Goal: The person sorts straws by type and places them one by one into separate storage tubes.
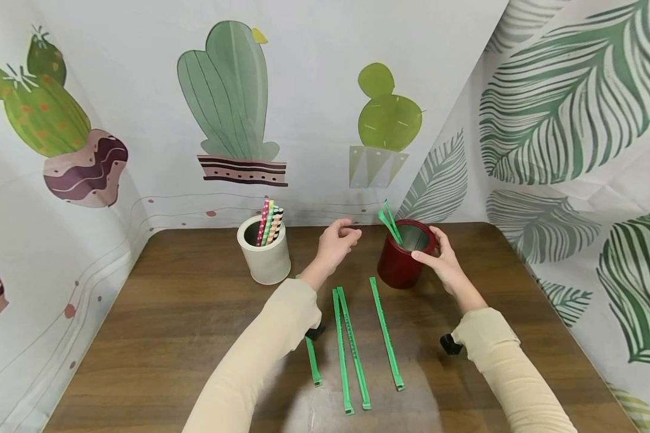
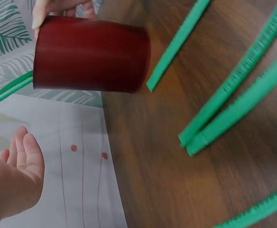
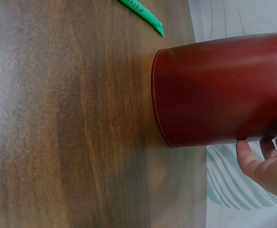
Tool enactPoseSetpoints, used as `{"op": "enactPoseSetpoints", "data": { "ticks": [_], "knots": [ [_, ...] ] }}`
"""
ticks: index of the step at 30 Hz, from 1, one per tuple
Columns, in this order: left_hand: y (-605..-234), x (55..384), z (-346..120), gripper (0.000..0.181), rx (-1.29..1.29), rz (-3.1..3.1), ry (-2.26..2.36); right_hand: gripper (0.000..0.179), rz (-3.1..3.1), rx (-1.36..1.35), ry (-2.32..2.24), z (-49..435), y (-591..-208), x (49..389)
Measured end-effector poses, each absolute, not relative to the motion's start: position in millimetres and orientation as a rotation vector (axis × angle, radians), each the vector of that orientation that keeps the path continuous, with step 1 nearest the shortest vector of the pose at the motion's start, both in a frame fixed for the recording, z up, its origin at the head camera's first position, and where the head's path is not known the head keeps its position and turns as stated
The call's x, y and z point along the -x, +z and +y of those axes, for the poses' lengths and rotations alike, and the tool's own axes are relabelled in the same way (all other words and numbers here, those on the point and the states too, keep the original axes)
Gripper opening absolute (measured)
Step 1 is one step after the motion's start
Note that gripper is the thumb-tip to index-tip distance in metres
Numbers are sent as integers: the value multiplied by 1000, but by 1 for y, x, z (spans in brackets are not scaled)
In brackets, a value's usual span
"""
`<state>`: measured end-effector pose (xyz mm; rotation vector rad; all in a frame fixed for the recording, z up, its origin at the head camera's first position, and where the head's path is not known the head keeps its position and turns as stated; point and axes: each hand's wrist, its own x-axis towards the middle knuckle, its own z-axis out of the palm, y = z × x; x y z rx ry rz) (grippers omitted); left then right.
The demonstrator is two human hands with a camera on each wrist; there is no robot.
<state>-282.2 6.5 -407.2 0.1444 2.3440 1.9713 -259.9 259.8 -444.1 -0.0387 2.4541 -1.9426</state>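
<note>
- Nearest, a pair of green straws (image 1: 350,337) lay at seven o'clock from the red canister (image 1: 398,270), far ends together, near ends spread!
- A lone green straw (image 1: 386,334) ran alongside, between six and seven o'clock.
- Out between seven and eight, another straw (image 1: 312,361) poked from under the left sleeve (image 1: 281,316), partly hidden.
- And the right hand (image 1: 443,260) had the canister, at its three o'clock, thumb at the rim!
- That canister was on the far part of the surface (image 1: 195,313), two green straws (image 1: 392,230) inside leaning towards eleven.
- The left hand (image 1: 337,245)? Holding nothing, fingers loosely bent, between nine and ten o'clock, just apart from the canister.
- Over at nine o'clock stood a white canister (image 1: 268,261) of patterned straws (image 1: 268,225).
</note>
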Motion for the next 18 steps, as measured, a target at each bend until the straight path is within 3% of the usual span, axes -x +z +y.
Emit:
{"op": "enactPoseSetpoints", "data": {
  "ticks": [18],
  "knots": [
    [-438,260,-55,33,-170,2520,1710,80,2465,42,-1929,261,-445,260]
  ]
}}
